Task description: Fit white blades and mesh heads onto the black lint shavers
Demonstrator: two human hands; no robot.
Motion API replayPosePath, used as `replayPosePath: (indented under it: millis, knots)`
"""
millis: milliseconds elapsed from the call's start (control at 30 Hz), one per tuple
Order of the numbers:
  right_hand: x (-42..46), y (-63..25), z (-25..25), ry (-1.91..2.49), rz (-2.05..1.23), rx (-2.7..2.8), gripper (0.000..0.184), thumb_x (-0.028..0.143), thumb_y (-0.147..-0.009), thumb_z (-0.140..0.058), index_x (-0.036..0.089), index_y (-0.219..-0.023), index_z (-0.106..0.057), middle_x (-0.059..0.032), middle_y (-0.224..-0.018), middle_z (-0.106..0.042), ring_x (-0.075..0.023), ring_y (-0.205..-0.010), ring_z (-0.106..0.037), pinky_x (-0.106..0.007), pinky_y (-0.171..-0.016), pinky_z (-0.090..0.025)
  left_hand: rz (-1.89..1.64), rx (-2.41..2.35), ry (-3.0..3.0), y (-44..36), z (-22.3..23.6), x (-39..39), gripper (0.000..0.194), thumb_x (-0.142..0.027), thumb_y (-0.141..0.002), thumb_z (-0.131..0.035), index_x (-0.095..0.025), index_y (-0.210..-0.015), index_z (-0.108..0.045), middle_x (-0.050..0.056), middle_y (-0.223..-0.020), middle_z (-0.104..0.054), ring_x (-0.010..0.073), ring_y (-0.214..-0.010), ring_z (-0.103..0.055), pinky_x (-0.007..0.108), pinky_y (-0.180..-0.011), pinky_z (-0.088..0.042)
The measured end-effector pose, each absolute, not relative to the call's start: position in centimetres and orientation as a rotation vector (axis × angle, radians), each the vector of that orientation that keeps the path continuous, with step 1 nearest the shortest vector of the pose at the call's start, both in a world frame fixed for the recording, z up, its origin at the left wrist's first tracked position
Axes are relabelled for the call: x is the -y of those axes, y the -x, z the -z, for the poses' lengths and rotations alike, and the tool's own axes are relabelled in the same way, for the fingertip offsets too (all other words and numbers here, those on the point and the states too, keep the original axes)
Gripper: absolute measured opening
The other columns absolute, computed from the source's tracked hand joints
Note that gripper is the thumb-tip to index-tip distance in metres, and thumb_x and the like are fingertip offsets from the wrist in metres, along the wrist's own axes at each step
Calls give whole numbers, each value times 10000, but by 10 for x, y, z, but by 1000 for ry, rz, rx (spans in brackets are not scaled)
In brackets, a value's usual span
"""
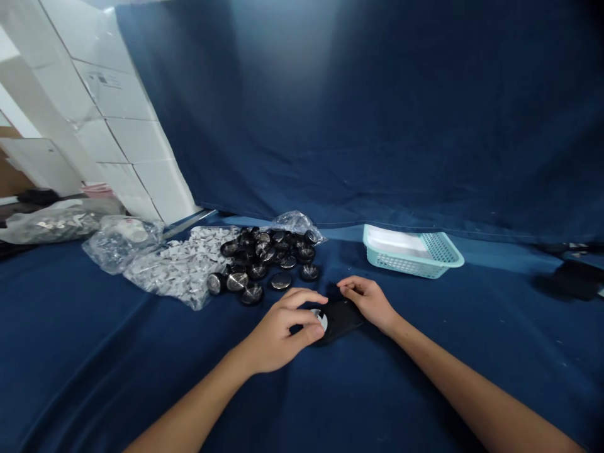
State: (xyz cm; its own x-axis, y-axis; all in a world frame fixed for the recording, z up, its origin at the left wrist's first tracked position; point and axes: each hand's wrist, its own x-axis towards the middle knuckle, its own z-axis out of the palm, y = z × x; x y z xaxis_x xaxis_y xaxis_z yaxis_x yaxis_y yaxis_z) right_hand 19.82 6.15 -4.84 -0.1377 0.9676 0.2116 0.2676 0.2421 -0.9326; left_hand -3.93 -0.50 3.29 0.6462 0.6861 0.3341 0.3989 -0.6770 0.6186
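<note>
My left hand [283, 327] curves its thumb and fingers around the edges of a round white piece with dark marks [321, 319]. This piece sits at the left end of a flat black plate [346, 319] on the blue cloth. Over the plate's far right edge, my right hand [368, 303] has its thumb and forefinger pressed together; whatever lies between them is too small to tell. Beyond my left hand is a heap of round black caps [282, 280] with shiny ribbed faces. Left of the caps, small light-grey pieces [189, 264] spill from a clear plastic bag.
A light-blue basket [406, 265] with a white sheet inside stands at the back right. Dark blue cloth [377, 126] hangs behind the work surface. White boxes [136, 135] are stacked at the left, near more plastic bags [61, 220]. A dark object [578, 280] lies far right.
</note>
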Motion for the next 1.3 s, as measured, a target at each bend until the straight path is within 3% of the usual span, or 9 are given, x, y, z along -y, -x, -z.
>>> replayPosePath:
  millis: [100,267,600,800,1000,1200,1300]
  knots:
    - [-62,-198,49,1177,-962,1605,234,392,-800,-614,197,-902,-695,17,-664,-607,-145,-604,-537,-270,-592,-401,-731,-865,-2413,38,-32,8,164,-347,-914,-561,-238,-918,-683,39,-1319,-546,237,-1284,-400,441,-1065,-339]
    - [-62,-197,51,1187,-952,1608,232,386,-806,-613,189,-896,-697,11,-675,-607,-145,-616,-541,-272,-601,-403,-727,-1061,-2412,40,-29,6,230,-402,-936,-510,-262,-1088,-609,47,-1383,-469,234,-1285,-396,457,-1066,-339]
    - [-63,-198,54,1198,-933,1633,223,372,-812,-593,189,-883,-698,1,-688,-615,-152,-627,-546,-272,-600,-401,-871,-1052,-2402,44,-30,2,331,-344,-979,-418,-194,-768,-623,34,-1239,-562,212,-1157,-478,391,-1008,-359]
    - [-62,-198,52,1208,-913,1644,211,352,-811,-592,193,-890,-706,-1,-708,-638,-157,-647,-558,-272,-619,-407,-831,-881,-2436,40,-27,7,256,-368,-956,-475,-220,-830,-642,22,-1280,-549,226,-1255,-407,391,-1068,-308]
    - [-64,-199,56,1212,-902,1652,213,347,-812,-590,194,-901,-709,0,-713,-643,-156,-654,-561,-270,-626,-411,-778,-991,-2438,41,-26,6,210,-398,-946,-493,-257,-1035,-621,31,-1354,-495,236,-1293,-376,429,-1088,-290]
    - [-65,-199,60,1213,-890,1660,229,368,-814,-584,193,-881,-716,-6,-704,-649,-160,-639,-562,-269,-606,-412,-914,-1090,-2432,43,-27,4,275,-352,-971,-441,-214,-844,-642,29,-1276,-542,222,-1210,-437,409,-1018,-353]
    - [-65,-199,60,1216,-886,1664,243,386,-816,-590,193,-890,-717,-12,-715,-655,-165,-652,-566,-271,-607,-413,-944,-1050,-2447,42,-27,5,260,-347,-961,-466,-211,-837,-650,28,-1255,-556,218,-1195,-445,401,-1018,-355]
